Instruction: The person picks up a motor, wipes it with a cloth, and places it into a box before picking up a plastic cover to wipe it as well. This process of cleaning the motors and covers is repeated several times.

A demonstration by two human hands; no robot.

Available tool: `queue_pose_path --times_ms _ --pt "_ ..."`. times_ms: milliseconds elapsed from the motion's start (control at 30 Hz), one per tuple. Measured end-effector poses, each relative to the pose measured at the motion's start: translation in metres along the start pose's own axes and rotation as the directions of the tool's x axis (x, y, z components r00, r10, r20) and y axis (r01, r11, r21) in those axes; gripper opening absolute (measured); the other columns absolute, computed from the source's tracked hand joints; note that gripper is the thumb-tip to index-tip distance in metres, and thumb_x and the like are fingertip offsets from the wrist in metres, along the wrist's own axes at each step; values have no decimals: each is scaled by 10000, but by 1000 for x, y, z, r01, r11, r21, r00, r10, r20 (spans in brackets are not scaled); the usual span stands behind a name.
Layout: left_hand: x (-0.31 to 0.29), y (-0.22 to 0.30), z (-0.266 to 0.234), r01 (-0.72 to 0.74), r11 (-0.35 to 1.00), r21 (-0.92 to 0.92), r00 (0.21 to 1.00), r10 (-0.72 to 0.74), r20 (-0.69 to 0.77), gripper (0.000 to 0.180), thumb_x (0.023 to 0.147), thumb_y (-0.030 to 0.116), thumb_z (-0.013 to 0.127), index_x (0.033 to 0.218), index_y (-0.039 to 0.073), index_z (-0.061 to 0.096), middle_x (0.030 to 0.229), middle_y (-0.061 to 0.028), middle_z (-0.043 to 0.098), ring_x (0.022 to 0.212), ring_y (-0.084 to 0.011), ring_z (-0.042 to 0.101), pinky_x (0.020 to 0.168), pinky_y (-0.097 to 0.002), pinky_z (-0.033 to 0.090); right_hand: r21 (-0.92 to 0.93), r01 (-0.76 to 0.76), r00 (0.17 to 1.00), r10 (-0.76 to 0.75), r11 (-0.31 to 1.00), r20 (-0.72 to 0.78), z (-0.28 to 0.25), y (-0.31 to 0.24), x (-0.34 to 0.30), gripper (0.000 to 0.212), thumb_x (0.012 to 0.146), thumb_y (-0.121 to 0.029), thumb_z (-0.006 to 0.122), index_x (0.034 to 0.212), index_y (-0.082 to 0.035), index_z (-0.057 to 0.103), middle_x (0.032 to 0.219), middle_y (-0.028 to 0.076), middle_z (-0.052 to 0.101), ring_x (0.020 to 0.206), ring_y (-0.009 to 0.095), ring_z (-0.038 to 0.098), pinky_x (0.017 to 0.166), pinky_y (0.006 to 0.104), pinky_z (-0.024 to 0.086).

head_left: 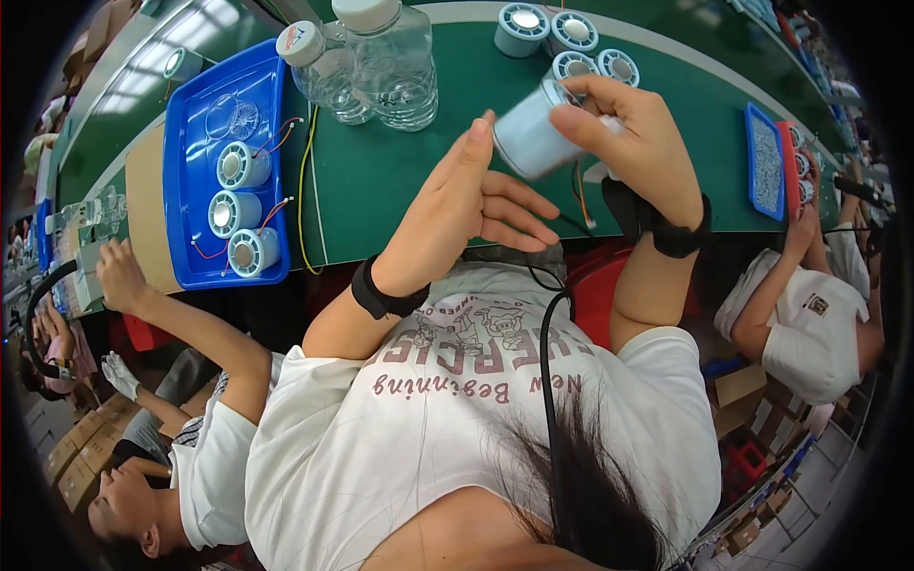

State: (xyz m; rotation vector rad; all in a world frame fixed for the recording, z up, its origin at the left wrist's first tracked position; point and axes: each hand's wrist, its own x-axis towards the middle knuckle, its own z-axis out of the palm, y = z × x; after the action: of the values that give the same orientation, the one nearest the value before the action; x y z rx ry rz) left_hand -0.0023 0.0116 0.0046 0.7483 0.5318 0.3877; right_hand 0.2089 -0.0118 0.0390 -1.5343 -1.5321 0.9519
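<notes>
My right hand (633, 143) grips a pale blue cylinder (538, 131) with a clear-looking rim, tilted above the green table. Its thumb lies along the side and the fingers wrap over the top. Thin wires with a small connector (589, 223) hang below that hand. My left hand (457, 200) is open, palm toward the cylinder and fingers spread. Its thumb tip is close to the cylinder's left end; I cannot tell whether they touch. Several light blue round motor-like parts (575, 31) with slotted rims stand just beyond my right hand.
At left, a blue tray (176, 190) holds several similar wired parts (233, 213) and clear round covers (231, 117). Two clear bottles (392, 71) stand at the back. A yellow cable (304, 190) crosses the table. A small blue tray (764, 162) lies right, near a co-worker's arm (776, 266). Another person sits left.
</notes>
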Motion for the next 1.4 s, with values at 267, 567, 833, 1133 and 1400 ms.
queue_pose_path --times_ms 267,567,833,1133,1400 --pt "31 -21 -14 -115 979 166 986 133 -103 748 1013 187 444 1521 143 -103 1364 -277 394 1003 -301 648 873 -382 548 -736 -8 993 -79 676 -84 33 33 46 546 781 -520 704 991 -17 667 771 115 655 677 245 648 550 332 484" --pt "35 -33 -32 -123 973 195 981 150 -126 756 985 123 482 1534 127 -37 1502 -252 228 1074 -247 619 931 -327 502 -656 22 939 -241 755 -247 32 28 18 528 866 -507 624 1060 -18 667 812 104 652 712 244 638 615 353 502" --pt "16 -23 -2 -118 990 81 992 115 46 513 957 117 532 1433 14 372 1124 -124 593 899 -151 629 793 -271 528 -151 377 921 -387 914 -44 43 0 -25 453 981 -385 494 1249 -27 563 1079 140 585 949 232 577 850 335 468" --pt "5 -21 -23 -116 965 233 988 136 -70 275 930 72 499 1139 -40 638 793 -37 600 650 -84 526 557 -214 389 -753 -481 849 23 450 -528 -1 77 -15 603 833 -229 649 1371 -59 438 1218 179 548 1067 408 549 880 467 487" --pt "4 -25 -24 -300 924 238 928 340 -154 280 916 43 505 1151 -48 627 806 -41 605 668 -90 535 596 -216 415 -635 -490 822 74 597 -565 -16 105 26 653 791 -303 707 1370 -158 442 1198 155 563 995 427 590 824 481 512"
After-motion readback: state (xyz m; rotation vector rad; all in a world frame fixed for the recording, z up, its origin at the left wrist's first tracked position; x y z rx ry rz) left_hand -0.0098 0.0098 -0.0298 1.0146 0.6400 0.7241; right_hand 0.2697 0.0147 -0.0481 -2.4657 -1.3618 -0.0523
